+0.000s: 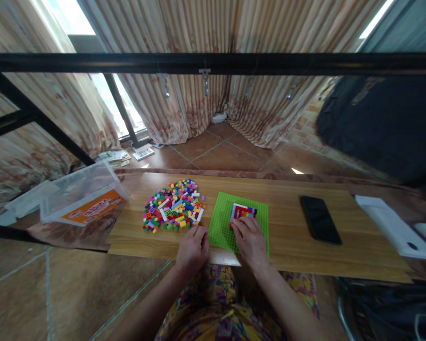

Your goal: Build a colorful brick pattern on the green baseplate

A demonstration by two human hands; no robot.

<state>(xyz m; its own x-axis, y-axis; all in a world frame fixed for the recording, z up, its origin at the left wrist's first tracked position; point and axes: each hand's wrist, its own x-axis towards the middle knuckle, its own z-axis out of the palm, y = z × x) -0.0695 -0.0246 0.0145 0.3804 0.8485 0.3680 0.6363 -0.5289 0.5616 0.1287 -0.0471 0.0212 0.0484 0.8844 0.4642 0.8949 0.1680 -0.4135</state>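
Note:
A green studded baseplate (216,227) lies on the wooden board in front of me. On it stands a small build of toy bricks (244,210), with red, white, blue and black pieces showing. My right hand (250,240) is over the plate, thumb and forefinger closed together at the build's left edge on a tiny lilac toy brick; the palm covers the build's near side. Beside the plate's left edge, my left hand (192,248) rests closed at the board's front edge, and whatever is inside its fingers is hidden. Loose coloured toy bricks (177,206) are spread just beyond it.
A clear plastic box (85,189) with an orange label sits tilted left of the board (284,255). To the right lie a black phone (320,220) and a white object (394,227). A dark metal bar (213,64) crosses ahead, before the curtains.

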